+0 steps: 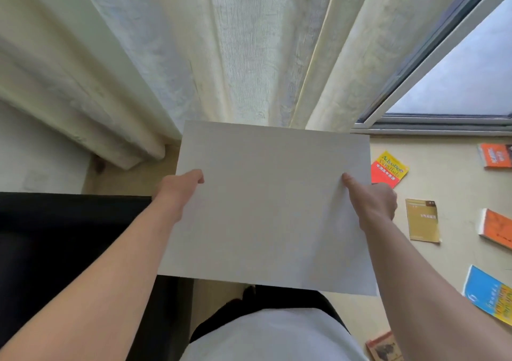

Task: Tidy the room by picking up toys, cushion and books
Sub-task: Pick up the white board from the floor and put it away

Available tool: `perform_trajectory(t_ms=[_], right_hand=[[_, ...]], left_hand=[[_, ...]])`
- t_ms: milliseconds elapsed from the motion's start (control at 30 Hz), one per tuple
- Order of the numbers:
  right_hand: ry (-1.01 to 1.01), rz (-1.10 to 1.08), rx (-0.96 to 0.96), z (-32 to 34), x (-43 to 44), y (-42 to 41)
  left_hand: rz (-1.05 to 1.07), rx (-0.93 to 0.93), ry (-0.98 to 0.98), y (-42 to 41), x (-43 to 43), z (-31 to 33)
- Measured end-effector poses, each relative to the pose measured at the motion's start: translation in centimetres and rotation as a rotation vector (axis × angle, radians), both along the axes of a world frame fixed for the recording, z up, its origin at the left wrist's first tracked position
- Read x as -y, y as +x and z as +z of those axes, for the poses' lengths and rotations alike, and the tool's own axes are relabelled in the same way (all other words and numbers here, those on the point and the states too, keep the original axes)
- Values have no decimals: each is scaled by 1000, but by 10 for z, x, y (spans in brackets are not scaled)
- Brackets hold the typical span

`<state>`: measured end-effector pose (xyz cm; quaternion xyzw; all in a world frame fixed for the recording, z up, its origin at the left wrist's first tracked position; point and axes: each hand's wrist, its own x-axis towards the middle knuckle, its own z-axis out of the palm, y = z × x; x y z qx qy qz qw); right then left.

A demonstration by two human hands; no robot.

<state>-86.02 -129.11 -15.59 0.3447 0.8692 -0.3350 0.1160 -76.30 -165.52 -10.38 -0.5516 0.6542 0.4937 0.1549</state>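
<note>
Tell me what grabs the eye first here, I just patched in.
A large pale sheet fills the centre, pinched at its side edges by the left hand and right hand. Scattered on the floor to its right lie a red and yellow book, an olive book and a blue book, among others. Cream curtains hang behind.

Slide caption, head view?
Left hand and right hand hold a pale grey rectangular board over beige floor strewn with books.

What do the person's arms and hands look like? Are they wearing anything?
The left arm and right arm are bare, no sleeves in view. The left hand and right hand show no gloves, rings or watch. A white top shows below.
</note>
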Motion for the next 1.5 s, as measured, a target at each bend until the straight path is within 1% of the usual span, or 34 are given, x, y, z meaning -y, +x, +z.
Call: perform_trajectory(t_ms=[133,200,333,400,567,767,933,1233,1500], right_hand=[[-42,19,14,-26,29,-62],[-31,26,23,-39,42,-87],[-21,51,22,-84,75,-140],[-18,21,36,-119,84,-166],[-15,-5,34,-182,103,-202],[-21,-35,25,-241,120,-233],[-43,-40,13,-269,132,-250],[-97,2,43,-292,161,-258],[-92,8,57,-309,169,-257]], left_hand=[[37,25,-4,-62,27,-28],[51,29,3,-83,39,-42],[62,67,11,-126,62,-81],[50,100,18,-149,72,-108],[114,115,89,-178,89,-163],[71,105,134,-209,104,-217],[88,81,150,-221,124,-252],[130,40,156,-220,145,-275],[104,72,131,-219,149,-296]])
